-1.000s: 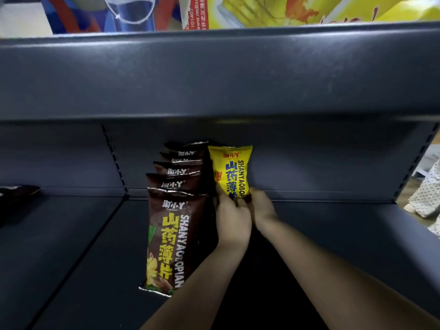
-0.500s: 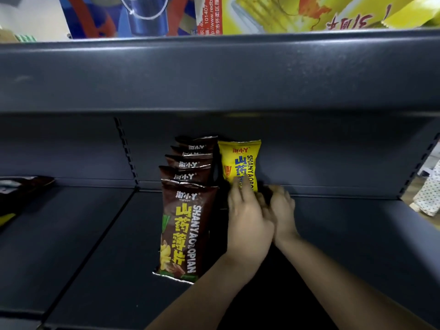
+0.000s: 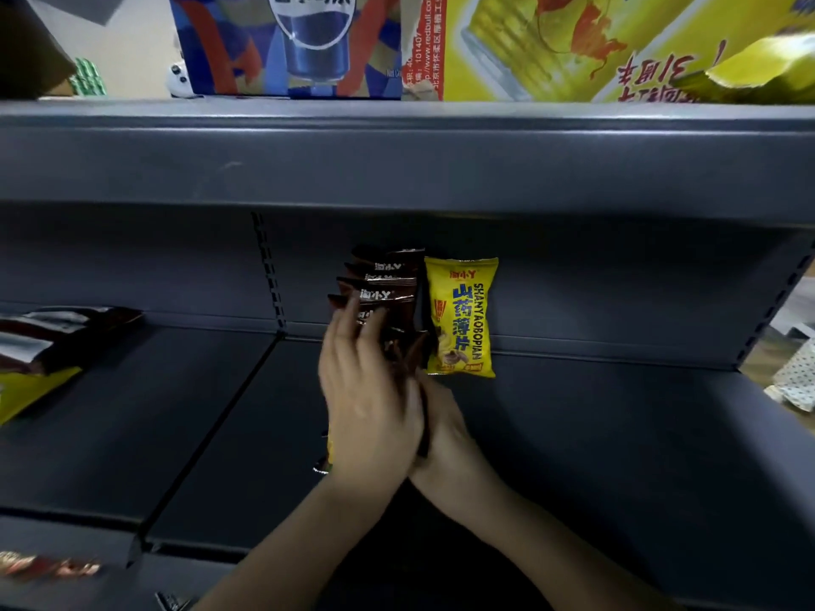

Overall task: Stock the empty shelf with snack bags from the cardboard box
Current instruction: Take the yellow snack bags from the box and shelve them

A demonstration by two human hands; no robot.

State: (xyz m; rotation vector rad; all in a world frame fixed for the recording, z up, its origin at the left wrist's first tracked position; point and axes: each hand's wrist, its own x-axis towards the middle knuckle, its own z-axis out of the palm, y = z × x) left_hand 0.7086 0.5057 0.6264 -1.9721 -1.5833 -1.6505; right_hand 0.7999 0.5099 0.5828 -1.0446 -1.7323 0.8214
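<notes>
Head view: the dark shelf (image 3: 617, 434) spans the frame. At centre, my left hand (image 3: 370, 407), fingers straight, presses the row of brown snack bags (image 3: 383, 288); my right hand (image 3: 445, 438) behind it, grip unclear. The yellow snack bag (image 3: 461, 315) stands upright just right.

Both hands, left hand (image 3: 370, 403) and right hand (image 3: 445, 438), apparently clasp the brown bags (image 3: 388, 284); yellow bag (image 3: 461, 315) stands beside.

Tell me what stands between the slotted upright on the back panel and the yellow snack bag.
In the head view, a row of brown snack bags stands between the slotted upright and the yellow snack bag, with the left hand against the row's front.
</notes>
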